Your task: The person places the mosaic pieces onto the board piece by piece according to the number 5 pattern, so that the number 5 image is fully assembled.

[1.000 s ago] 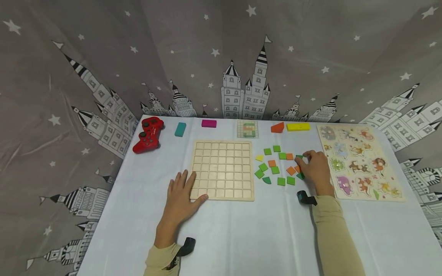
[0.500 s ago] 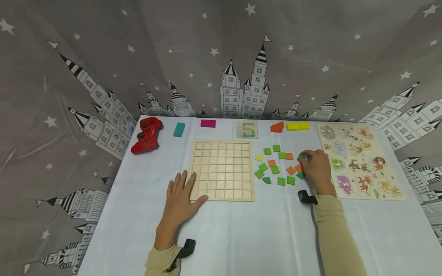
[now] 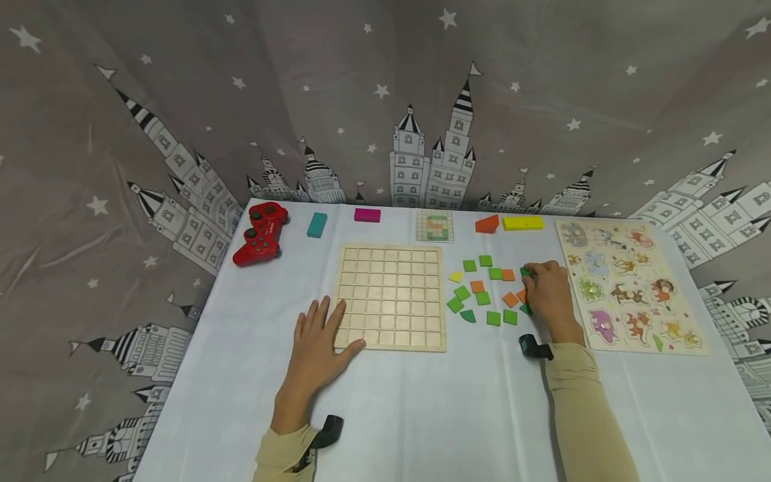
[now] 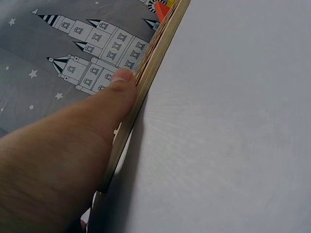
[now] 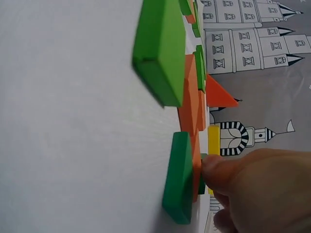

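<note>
My left hand (image 3: 316,355) rests with fingers spread on the left edge of a square wooden grid board (image 3: 391,294). In the left wrist view, the thumb (image 4: 124,85) lies against the board's side. My right hand (image 3: 549,298) pinches a dark green tile (image 3: 526,272), which the fingers partly hide, at the right end of a scatter of small tiles. Among those are several green squares (image 3: 493,318), several orange squares (image 3: 510,299), a yellow piece (image 3: 456,276) and a dark green curved piece (image 3: 468,315). Another dark green piece (image 5: 179,179) lies close by the right thumb.
A patterned card (image 3: 435,226) lies behind the board. Along the back stand a red game controller (image 3: 265,234) and teal (image 3: 316,225), magenta (image 3: 367,215), orange (image 3: 486,224) and yellow (image 3: 523,223) blocks. An animal puzzle board (image 3: 620,345) is right of my right hand.
My right fingers have closed on the dark green tile, which lay flat by the thumb and shifted slightly to the right. The left hand stays on the board. The head view has shifted slightly.
</note>
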Available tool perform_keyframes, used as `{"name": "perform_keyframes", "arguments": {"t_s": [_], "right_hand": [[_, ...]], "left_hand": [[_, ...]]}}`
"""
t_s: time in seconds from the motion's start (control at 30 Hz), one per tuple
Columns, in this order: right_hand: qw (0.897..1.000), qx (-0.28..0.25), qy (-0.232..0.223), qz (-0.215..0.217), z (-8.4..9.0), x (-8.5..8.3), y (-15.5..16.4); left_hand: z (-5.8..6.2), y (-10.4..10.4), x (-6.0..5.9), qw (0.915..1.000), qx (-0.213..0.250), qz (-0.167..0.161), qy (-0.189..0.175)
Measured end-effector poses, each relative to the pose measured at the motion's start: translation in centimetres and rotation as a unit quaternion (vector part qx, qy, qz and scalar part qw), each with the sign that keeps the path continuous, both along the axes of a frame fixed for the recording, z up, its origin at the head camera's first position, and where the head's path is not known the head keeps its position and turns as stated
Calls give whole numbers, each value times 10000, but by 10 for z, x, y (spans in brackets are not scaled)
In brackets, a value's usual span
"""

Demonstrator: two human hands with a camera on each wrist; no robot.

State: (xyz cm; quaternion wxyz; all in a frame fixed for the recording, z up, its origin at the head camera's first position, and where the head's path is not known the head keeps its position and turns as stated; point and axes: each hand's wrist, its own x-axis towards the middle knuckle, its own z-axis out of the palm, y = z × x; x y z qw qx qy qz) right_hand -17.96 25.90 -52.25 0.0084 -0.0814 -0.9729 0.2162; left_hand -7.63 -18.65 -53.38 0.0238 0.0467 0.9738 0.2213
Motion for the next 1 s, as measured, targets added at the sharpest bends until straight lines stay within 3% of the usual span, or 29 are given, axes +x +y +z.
{"name": "perform_keyframes", "arguments": {"t_s": [0.33,1.0], "right_hand": [[9984,-151,-189,-513,5,3,0],[9969,-287,-342,-640,8,2,-1]], "left_hand": [[0,0,0,10000,-8,30,-5],[-2,-1,-1,10000,64,-1,12]]}}
